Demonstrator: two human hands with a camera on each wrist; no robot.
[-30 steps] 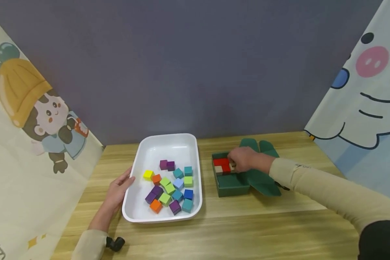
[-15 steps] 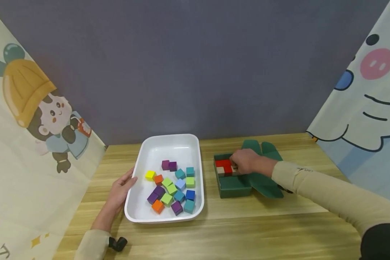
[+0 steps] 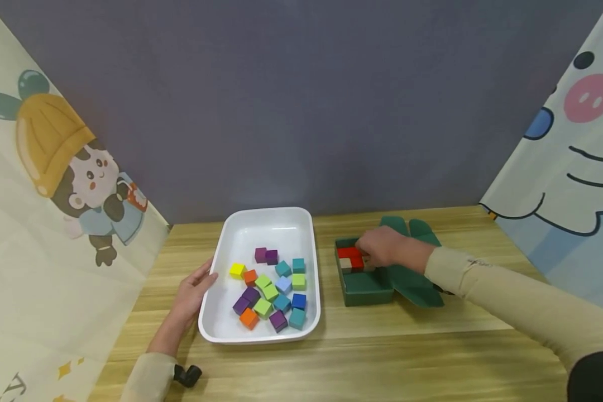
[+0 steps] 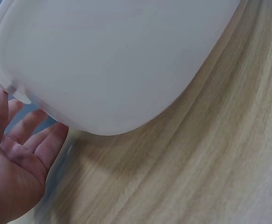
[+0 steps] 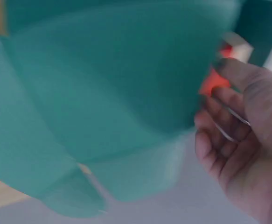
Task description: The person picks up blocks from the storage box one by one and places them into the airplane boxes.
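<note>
In the head view, my left hand [image 3: 190, 296] holds the left side of a white tray [image 3: 208, 312], thumb over the rim and fingers outside it. The left wrist view shows the fingers of my left hand [image 4: 24, 154] against the tray's outer wall [image 4: 108, 112]. My right hand [image 3: 384, 247] reaches into a green box [image 3: 368, 298], fingers curled, beside red blocks [image 3: 349, 253] and a light wooden block [image 3: 345, 263]. In the blurred right wrist view, my right hand [image 5: 247, 121] pinches a red block [image 5: 214, 84], close to a light block [image 5: 240, 49].
Yellow [image 3: 238, 271], orange, green, blue and purple cubes lie in the tray. The box's green flaps [image 3: 412, 282] spread to its right, under my right wrist. A grey wall [image 3: 301, 111] stands behind the wooden table [image 3: 331, 363], with printed cloths at both sides.
The head view has shifted slightly, so everything sits a little further right in it. Both hands keep their places at the tray and in the box.
</note>
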